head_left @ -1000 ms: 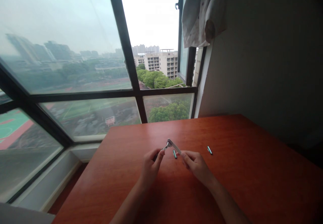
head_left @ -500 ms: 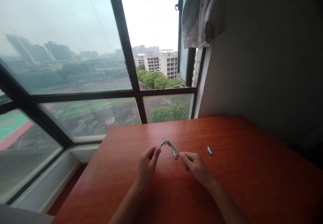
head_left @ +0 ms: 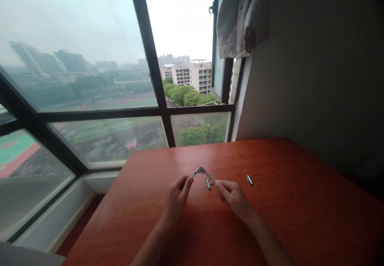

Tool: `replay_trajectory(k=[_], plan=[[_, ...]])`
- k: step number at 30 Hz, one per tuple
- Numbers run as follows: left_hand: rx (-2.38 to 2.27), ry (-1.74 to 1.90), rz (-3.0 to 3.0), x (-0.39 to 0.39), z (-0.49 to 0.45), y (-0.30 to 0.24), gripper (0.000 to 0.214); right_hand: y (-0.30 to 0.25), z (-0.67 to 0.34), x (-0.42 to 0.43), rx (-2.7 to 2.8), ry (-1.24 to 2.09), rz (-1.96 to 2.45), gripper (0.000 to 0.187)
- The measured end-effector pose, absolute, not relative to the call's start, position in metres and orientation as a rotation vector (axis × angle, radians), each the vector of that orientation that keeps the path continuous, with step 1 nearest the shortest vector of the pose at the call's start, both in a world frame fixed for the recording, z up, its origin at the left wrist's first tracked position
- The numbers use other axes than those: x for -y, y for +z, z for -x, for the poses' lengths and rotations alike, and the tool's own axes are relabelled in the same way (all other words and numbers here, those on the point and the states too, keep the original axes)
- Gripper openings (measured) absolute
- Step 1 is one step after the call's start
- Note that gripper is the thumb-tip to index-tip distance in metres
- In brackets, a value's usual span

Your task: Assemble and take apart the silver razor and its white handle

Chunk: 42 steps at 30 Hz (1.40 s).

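My left hand (head_left: pixel 177 196) pinches the lower end of a thin metallic piece (head_left: pixel 194 173) between thumb and fingers. In my right hand (head_left: pixel 232 196) is a slim silver-white handle (head_left: pixel 209 175), gripped near its lower end and slanting up to the left. The two pieces meet at a rounded silver part, like an upside-down V; whether they are joined or only touching, I cannot tell. Just left of my right fingertips a small dark green strip (head_left: pixel 208 184) lies on the table. Farther right rests a similar dark strip with a green and pale edge (head_left: pixel 250 180).
Both forearms extend over a reddish-brown wooden table (head_left: pixel 288 218). Beyond its far edge stand dark-framed windows (head_left: pixel 163 114), one pane swung outward. A pale curtain (head_left: pixel 240 22) hangs at the upper right, beside a dark wall (head_left: pixel 312 78).
Both hands keep their grips. The meeting point of the held pieces has shifted slightly to the right, and the near green strip shows more fully. The strips have not moved on the table.
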<state>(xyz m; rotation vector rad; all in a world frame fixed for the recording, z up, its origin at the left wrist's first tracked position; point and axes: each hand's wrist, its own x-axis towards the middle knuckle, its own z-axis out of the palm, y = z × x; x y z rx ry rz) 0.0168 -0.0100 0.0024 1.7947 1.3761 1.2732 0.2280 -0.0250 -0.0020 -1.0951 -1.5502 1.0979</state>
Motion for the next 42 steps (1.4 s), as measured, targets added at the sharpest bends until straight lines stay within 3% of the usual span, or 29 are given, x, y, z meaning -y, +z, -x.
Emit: replay_trajectory(k=[24, 42], plan=[[-1.376, 1.245, -1.861, 0.0114, -0.0188, 0.0022, 0.036, -0.0078, -0.2279, 0.0221, 1.566, 0.875, 1.118, 0.032], [-1.414, 1.245, -1.846, 0.0101, -0.0180, 0.0008, 0.037, -0.0067, -0.2298, 0.0214, 1.593, 0.871, 1.171, 0.045]])
